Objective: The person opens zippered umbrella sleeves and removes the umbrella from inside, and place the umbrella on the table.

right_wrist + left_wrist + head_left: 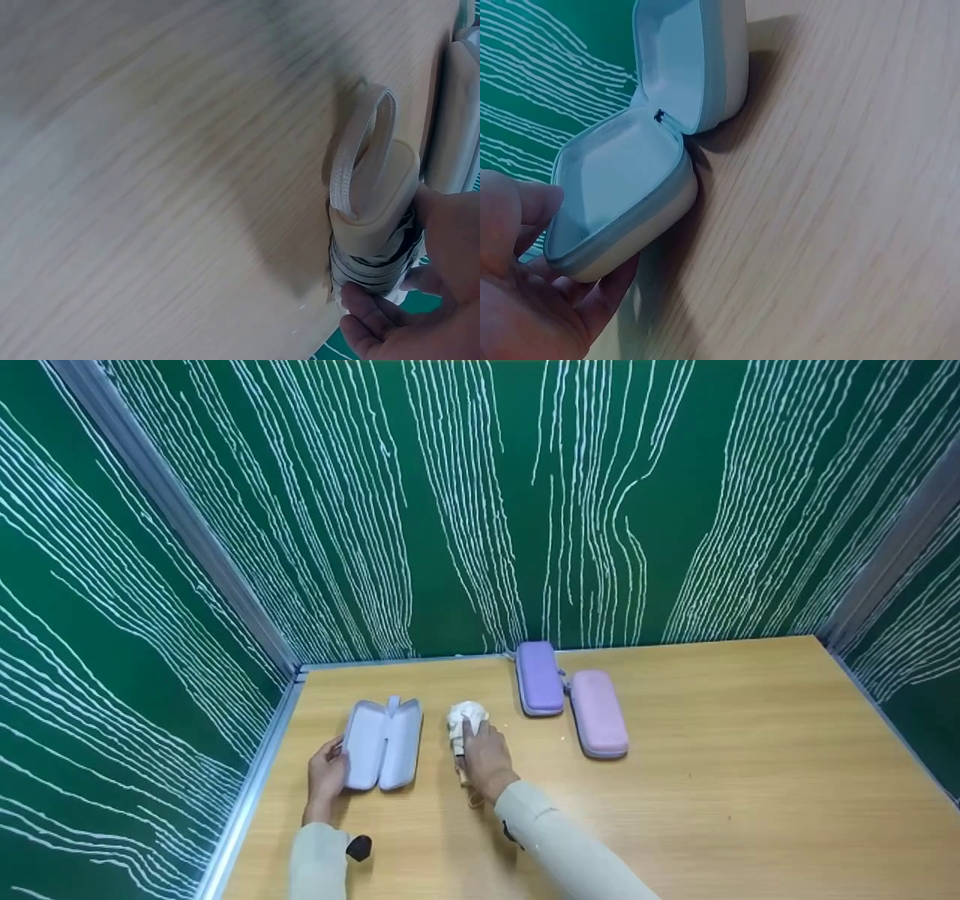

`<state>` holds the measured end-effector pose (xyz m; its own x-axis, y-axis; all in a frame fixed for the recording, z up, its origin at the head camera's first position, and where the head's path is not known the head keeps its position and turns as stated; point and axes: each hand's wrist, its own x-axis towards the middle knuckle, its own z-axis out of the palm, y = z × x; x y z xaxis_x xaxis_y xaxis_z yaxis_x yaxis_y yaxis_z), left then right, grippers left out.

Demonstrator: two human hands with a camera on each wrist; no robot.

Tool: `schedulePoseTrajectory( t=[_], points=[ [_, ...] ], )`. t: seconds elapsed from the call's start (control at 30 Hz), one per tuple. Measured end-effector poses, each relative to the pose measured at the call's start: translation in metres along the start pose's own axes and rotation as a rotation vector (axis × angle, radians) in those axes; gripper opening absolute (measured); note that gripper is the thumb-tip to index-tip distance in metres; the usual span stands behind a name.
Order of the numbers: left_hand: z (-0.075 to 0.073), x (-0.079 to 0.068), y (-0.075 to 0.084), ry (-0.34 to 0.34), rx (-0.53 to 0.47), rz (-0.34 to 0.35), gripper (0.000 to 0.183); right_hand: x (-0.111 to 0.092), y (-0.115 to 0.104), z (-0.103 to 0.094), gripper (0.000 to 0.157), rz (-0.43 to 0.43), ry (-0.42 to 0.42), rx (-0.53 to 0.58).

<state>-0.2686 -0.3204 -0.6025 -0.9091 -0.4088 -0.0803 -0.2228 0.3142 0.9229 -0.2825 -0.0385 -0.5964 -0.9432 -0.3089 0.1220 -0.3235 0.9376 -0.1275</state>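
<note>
A pale, hinged zip case (365,746) lies spread open at the left of the table, both hollow halves facing up. My left hand (327,776) grips its left half; in the left wrist view, the thumb is at the rim and the fingers reach beneath the shell (641,236). To the right of the case, my right hand (489,759) holds a small folded umbrella (466,712) from above. The right wrist view shows its cream handle (386,217) and looped wrist strap (343,169), with fingers around the bundled fabric.
A closed purple case (538,679) lies near the back wall, beside a closed pink case (600,712). Green panels (465,510) with white wavy lines enclose the wooden table (750,780) at the back and sides. Metal framing (255,787) runs along its left edge.
</note>
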Motion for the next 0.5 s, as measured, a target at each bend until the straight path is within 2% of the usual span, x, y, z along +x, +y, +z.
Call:
schedulePoseTrajectory(
  t=[0.3,0.5],
  points=[
    [0.0037,-0.0021,0.0018,0.022,0.006,-0.003,0.037,0.0035,-0.0036,0.0038,0.074,0.027,0.023,-0.008],
    [0.0012,-0.0023,-0.0003,0.056,0.009,0.025,0.035,0.0042,-0.0072,0.0047,0.074,0.026,0.002,0.005]
  ],
)
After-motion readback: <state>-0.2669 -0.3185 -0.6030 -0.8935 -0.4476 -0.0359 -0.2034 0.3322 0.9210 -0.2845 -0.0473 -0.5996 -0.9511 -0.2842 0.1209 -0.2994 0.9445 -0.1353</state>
